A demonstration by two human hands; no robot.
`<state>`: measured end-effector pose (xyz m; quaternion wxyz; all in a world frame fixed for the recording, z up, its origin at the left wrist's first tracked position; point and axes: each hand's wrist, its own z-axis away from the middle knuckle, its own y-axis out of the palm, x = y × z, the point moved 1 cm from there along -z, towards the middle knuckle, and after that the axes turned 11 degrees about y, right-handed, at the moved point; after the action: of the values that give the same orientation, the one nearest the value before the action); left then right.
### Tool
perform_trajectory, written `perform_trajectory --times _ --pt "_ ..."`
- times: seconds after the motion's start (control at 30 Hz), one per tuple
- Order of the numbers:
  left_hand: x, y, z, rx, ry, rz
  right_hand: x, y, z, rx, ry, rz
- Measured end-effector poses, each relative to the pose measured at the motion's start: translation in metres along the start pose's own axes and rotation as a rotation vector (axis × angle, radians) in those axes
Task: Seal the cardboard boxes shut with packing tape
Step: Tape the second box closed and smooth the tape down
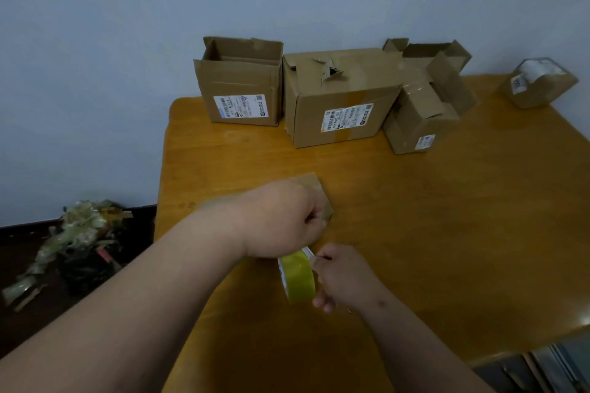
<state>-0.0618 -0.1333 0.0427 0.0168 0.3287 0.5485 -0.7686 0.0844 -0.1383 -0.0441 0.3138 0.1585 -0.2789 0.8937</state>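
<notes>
Four boxes [341, 99] wait at the worktop's [447, 217] far edge. Left hand [281, 220] pinches a small box [321, 198] near its front; right hand [344, 277] grips the tape roll [298, 277] just beside. Step: starting a strip. Next, likely pull tape across the seam.

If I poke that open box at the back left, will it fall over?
Probably it just slides. The open box looks empty inside, so it is likely light, and it sits flat on the smooth table. Its upright flaps look thin and would likely bend. The torn box close beside it might block a sideways tip.
</notes>
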Motion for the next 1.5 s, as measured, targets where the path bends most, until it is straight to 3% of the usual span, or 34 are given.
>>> perform_trajectory --times 0.2,0.3,0.43,0.6,0.77,0.9,1.0,1.1,1.2,1.3,1.4,1.5 --pt "-0.011 0.025 0.002 -0.010 0.016 0.105 0.000 0.008 0.006 0.033 0.019 -0.274" --pt "-0.010 0.019 0.007 -0.092 -0.003 0.182 -0.002 0.009 0.002 0.038 0.040 -0.310" --pt "0.010 -0.004 0.018 -0.252 -0.093 0.290 -0.010 0.001 -0.011 0.003 0.076 -0.344" --pt "0.026 -0.011 0.026 -0.318 -0.167 0.320 -0.018 -0.006 -0.017 -0.124 0.081 -0.456" --pt "0.027 -0.010 0.024 -0.293 -0.169 0.321 -0.049 -0.010 -0.047 -0.308 0.092 -0.086" --pt "0.027 -0.013 0.022 -0.286 -0.157 0.287 -0.072 -0.002 -0.072 -0.348 0.110 0.218" --pt "0.027 -0.015 0.020 -0.272 -0.151 0.278 -0.081 0.003 -0.077 -0.342 0.087 0.279" --pt "0.026 -0.015 0.017 -0.272 -0.141 0.280 -0.081 0.006 -0.080 -0.435 0.065 0.425" --pt "0.025 -0.016 0.014 -0.267 -0.136 0.267 -0.069 0.006 -0.071 -0.528 -0.068 0.254" --pt "0.026 -0.017 0.014 -0.265 -0.132 0.256 -0.051 0.011 -0.055 -0.288 -0.348 -0.131" --pt "0.027 -0.018 0.015 -0.265 -0.128 0.241 -0.034 0.018 -0.053 -0.032 -0.380 -0.182" --pt "0.029 -0.020 0.017 -0.263 -0.137 0.234 -0.019 0.016 -0.055 0.004 -0.384 -0.163"
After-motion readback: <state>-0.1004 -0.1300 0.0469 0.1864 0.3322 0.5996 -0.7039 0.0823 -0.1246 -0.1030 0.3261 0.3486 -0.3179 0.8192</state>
